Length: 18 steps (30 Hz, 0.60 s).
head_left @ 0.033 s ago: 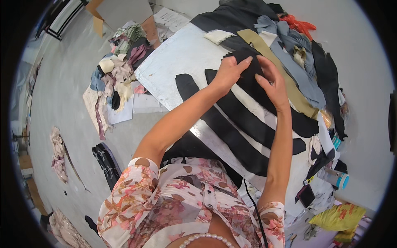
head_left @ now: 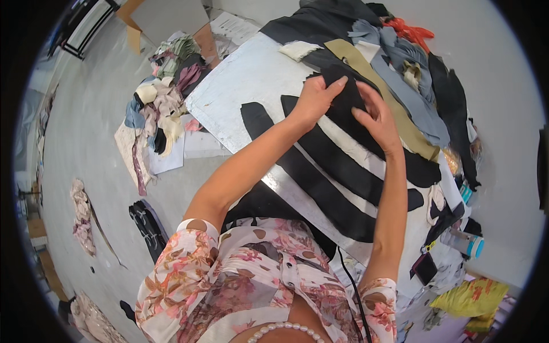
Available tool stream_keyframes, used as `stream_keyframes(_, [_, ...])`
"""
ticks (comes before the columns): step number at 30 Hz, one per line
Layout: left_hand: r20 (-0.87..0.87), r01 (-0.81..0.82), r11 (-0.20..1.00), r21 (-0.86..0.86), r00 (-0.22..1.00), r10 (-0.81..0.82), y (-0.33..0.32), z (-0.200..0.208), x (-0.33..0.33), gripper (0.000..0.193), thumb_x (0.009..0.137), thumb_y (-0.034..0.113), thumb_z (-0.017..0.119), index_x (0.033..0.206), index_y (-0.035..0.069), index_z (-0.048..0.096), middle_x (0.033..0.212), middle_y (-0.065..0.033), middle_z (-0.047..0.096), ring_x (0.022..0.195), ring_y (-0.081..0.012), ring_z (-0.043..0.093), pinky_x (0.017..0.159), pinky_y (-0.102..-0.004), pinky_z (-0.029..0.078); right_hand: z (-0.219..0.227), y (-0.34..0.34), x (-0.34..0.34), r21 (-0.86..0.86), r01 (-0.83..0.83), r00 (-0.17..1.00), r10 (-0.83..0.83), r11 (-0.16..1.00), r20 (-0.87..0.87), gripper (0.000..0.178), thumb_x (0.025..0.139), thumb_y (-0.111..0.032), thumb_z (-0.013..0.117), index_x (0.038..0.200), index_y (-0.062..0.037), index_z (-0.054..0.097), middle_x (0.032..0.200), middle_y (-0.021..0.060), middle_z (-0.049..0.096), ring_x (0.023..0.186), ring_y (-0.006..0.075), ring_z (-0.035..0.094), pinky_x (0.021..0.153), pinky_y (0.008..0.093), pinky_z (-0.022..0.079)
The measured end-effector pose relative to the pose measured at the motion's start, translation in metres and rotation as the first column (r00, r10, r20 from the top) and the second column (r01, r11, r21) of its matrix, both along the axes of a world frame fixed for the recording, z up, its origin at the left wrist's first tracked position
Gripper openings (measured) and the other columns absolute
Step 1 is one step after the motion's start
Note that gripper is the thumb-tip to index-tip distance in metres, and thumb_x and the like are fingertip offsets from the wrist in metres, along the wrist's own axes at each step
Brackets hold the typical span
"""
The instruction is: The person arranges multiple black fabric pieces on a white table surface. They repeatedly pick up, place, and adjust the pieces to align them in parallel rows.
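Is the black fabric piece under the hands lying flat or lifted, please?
Lifted at its top edge: both hands, left hand and right hand, pinch the black fabric piece.

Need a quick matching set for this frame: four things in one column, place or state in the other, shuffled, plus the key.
Things:
1. left hand
2. right hand
3. olive fabric strip
4. heap of fabric scraps

Places or states:
A. on the floor, left of the worktable
B. fingers on the top edge of the black fabric piece
C. lying on the table just right of the hands
D. pressing the black piece from its right side

Pairs: 1-B, 2-D, 3-C, 4-A
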<state>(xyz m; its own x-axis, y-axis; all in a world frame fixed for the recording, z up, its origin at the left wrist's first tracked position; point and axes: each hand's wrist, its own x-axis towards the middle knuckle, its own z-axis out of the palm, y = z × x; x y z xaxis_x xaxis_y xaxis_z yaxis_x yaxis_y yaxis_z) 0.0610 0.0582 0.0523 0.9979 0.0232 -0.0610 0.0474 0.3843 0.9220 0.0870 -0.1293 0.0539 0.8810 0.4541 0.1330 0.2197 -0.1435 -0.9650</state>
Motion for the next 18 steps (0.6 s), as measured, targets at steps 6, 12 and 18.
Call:
stream_keyframes(6, [0.034, 0.068, 0.997, -0.033, 0.997, -0.067, -0.025, -0.002, 0.004, 0.028, 0.091, 0.019, 0.069, 0.103, -0.005, 0.063, 0.090, -0.0070, 0.069, 0.074, -0.0122, 0.066, 0.059, -0.0240, 0.055, 0.012, -0.166, -0.046, -0.509, 0.165, 0.969, -0.236, 0.845, -0.078, 0.039, 0.077, -0.008, 0.072, 0.114, -0.0015, 0.062, 0.099, 0.0072, 0.066, 0.090, 0.0120, 0.061, 0.081, 0.0255, 0.047])
stream_keyframes(12, [-0.097, 0.161, 0.976, -0.145, 0.980, -0.176, -0.071, 0.003, -0.016, 0.086, 0.081, 0.018, 0.079, 0.136, -0.023, 0.028, 0.074, -0.0108, 0.057, 0.055, -0.0215, 0.065, 0.052, -0.0290, 0.054, 0.090, -0.229, -0.126, -0.502, 0.494, 0.824, -0.566, 0.710, 0.012, 0.030, 0.079, 0.002, 0.068, 0.107, -0.0030, 0.060, 0.083, -0.0017, 0.060, 0.077, 0.0044, 0.054, 0.068, 0.0194, 0.043])
stream_keyframes(18, [-0.310, 0.243, 0.970, -0.010, 0.921, -0.234, 0.012, -0.003, -0.055, 0.030, 0.087, 0.017, 0.073, 0.103, -0.006, 0.062, 0.081, -0.0107, 0.067, 0.053, -0.0159, 0.065, 0.048, -0.0235, 0.052, 0.059, -0.178, -0.189, -0.347, 0.276, 0.889, -0.375, 0.896, -0.261, 0.036, 0.074, 0.007, 0.069, 0.106, -0.0022, 0.057, 0.088, -0.0005, 0.064, 0.083, 0.0053, 0.058, 0.076, 0.0188, 0.044])
